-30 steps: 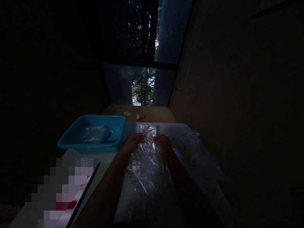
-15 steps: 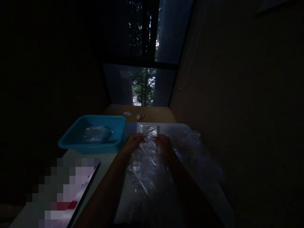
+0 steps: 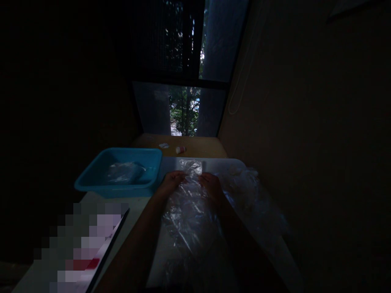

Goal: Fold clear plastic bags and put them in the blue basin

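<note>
A clear plastic bag [image 3: 189, 219] lies along the middle of the white table, its far end crinkled and catching the light. My left hand [image 3: 173, 180] grips the bag's left edge near that far end, fingers closed. On the opposite edge my right hand [image 3: 210, 183] is closed on the same bag, level with the left. Dim light hides most of the fingertips. More clear plastic bags [image 3: 247, 187] lie in a loose heap just right of my right hand.
Left of my hands stands a blue plastic basin [image 3: 149, 188] with a clear plastic package [image 3: 124, 171] inside. A small bottle [image 3: 180, 150] and a white scrap [image 3: 164, 145] lie on the wooden ledge [image 3: 201, 147] below the window. A blurred-out screen or sheet [image 3: 91, 244] occupies the near left.
The far end of the bag has crumpled slightly between my hands. Both hands stay in nearly the same place.
</note>
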Available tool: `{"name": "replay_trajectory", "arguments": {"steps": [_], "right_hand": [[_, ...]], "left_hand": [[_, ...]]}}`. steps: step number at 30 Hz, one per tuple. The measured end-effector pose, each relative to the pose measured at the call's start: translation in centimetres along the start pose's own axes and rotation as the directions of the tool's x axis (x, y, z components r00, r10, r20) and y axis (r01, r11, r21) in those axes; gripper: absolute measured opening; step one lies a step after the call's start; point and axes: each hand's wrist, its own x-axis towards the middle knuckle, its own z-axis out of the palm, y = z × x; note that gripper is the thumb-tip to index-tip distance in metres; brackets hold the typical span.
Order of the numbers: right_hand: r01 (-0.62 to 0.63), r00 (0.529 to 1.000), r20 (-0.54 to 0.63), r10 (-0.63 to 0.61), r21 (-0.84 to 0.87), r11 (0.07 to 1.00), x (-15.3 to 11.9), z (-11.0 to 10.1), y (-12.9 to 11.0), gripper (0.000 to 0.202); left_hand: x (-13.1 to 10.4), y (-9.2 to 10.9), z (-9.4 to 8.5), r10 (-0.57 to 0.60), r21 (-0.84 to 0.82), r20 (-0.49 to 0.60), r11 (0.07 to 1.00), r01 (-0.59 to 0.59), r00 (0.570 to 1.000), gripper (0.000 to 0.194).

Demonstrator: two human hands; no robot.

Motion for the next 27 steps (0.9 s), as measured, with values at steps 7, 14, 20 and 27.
{"name": "replay_trajectory", "arguments": {"steps": [7, 14, 20, 27], "right_hand": [[0.003, 1.000, -0.006, -0.003, -0.008, 1.000, 0.2, 0.1, 0.9, 0.019], [-0.039, 0.999, 0.007, 0.039, 0.098, 0.994, 0.1, 0.1, 1.1, 0.018], [-0.025, 1.000, 0.009, 0.024, 0.035, 0.999, 0.1, 0.0, 0.9, 0.016], [-0.044, 0.999, 0.020, 0.043, 0.054, 0.998, 0.2, 0.0, 1.0, 0.018]], "left_hand": [[0.2, -0.1, 0.0, 0.021, -0.016, -0.025, 1.000, -0.022, 0.999, 0.029], [0.5, -1.0, -0.3, 0.067, 0.045, 0.007, 0.997, -0.067, 0.998, 0.028], [0.6, -1.1, -0.5, 0.080, 0.020, 0.026, 0.997, -0.081, 0.996, 0.027], [1.1, -1.8, -0.6, 0.109, -0.009, 0.036, 0.994, -0.109, 0.993, 0.030]]}}
